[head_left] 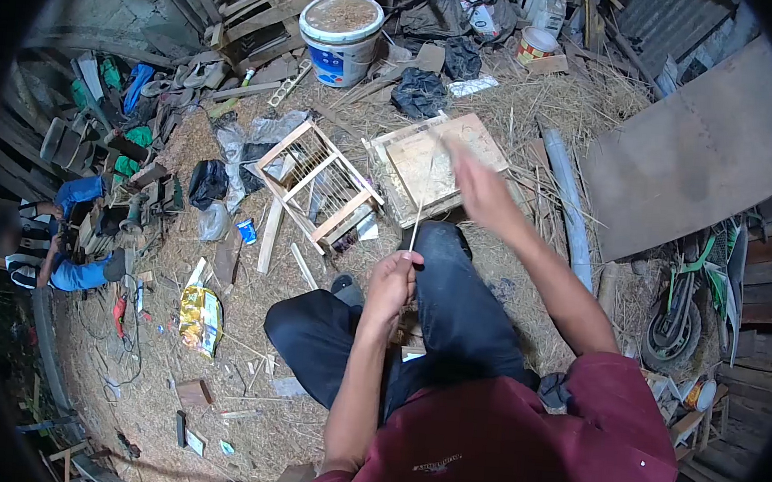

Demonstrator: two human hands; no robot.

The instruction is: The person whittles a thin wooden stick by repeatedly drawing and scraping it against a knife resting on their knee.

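Observation:
My left hand (389, 283) is closed around the lower end of a thin wooden stick (416, 228), just above my knees. The stick points up and away from me, in front of a pale wooden board (450, 160). Beyond the stick, to its right, is my right hand (481, 189), raised over the board's right part. Motion smears its fingers, and a dark blur extends past them; whether they grip anything is unclear. Left of the board lies a slatted wooden frame like a small cage (319, 181), with thin bars across it.
A large white bucket (339, 45) stands at the back. On the left, another person (63, 254) sits low near a red power tool (119, 314). A yellow packet (200, 318) lies on the shavings-strewn ground. A leaning sheet (701, 151) and a motorcycle wheel (674, 319) are at right.

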